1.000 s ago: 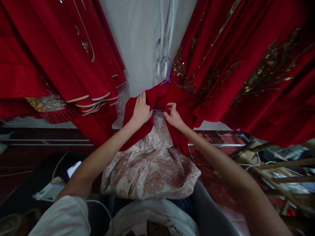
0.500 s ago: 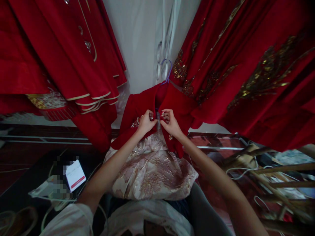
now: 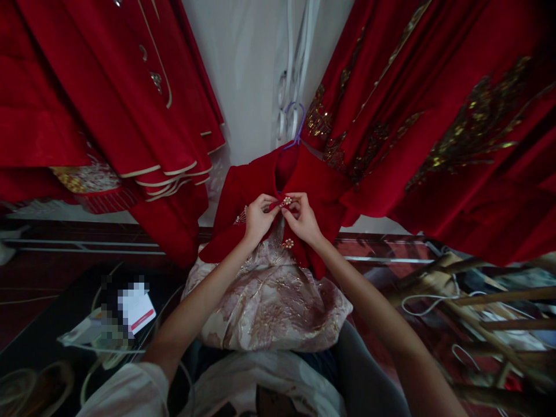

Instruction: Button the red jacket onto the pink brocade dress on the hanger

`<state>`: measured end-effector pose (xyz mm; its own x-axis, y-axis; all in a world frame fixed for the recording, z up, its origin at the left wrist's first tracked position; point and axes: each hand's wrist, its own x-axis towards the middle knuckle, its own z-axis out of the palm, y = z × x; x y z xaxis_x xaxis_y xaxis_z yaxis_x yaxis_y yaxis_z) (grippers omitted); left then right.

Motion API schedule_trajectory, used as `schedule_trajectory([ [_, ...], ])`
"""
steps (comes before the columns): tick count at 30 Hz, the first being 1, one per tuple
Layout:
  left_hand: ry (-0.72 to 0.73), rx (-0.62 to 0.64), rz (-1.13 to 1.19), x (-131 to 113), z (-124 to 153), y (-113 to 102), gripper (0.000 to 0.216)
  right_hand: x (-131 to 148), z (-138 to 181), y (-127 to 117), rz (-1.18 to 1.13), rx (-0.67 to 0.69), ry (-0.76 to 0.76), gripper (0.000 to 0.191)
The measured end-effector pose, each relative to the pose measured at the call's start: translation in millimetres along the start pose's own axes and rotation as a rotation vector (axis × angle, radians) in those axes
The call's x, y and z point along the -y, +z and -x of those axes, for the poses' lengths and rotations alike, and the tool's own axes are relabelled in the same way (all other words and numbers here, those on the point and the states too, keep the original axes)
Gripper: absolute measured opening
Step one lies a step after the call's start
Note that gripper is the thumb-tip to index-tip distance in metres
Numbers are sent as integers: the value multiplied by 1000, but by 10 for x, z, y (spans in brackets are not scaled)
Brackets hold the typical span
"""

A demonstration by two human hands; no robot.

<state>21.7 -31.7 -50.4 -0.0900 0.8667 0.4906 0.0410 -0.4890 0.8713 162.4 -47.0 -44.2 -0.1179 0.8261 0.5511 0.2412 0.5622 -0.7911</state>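
Observation:
A red jacket (image 3: 324, 176) hangs on a purple hanger (image 3: 297, 130) in front of me, its lower part over pale brocade fabric (image 3: 278, 315) on my lap. My left hand (image 3: 259, 219) pinches one front edge of the jacket. Opposite it, my right hand (image 3: 302, 217) pinches the other front edge beside a flower-shaped pearl button (image 3: 287, 201). Both edges meet between my fingertips, which hide the exact contact. Just below, a second flower-shaped button (image 3: 288, 244) shows on the right front.
Red garments (image 3: 169, 133) with pale piping hang at the left, and red garments with gold sequins (image 3: 473, 121) at the right. A black surface at lower left bears a lit phone (image 3: 138, 313) and plastic bags. A wooden rack (image 3: 490, 324) with cords stands at lower right.
My hands have drawn the two front edges of the jacket together, closing the gap between them. The lower flower-shaped button has shifted left and shows more plainly.

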Motion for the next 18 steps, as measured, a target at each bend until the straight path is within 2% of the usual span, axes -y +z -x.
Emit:
schedule_trajectory([
  [4,20,-5,-57,15,-8,-4,13,3,10,-15,-4,35,45,28],
  [13,174,185,-192,-68,21,-51,8,-9,-17,-108,69,32,-27,31],
  [18,186,203,-252,-125,38,-57,11,-2,-20,-125,22,35,-27,33],
])
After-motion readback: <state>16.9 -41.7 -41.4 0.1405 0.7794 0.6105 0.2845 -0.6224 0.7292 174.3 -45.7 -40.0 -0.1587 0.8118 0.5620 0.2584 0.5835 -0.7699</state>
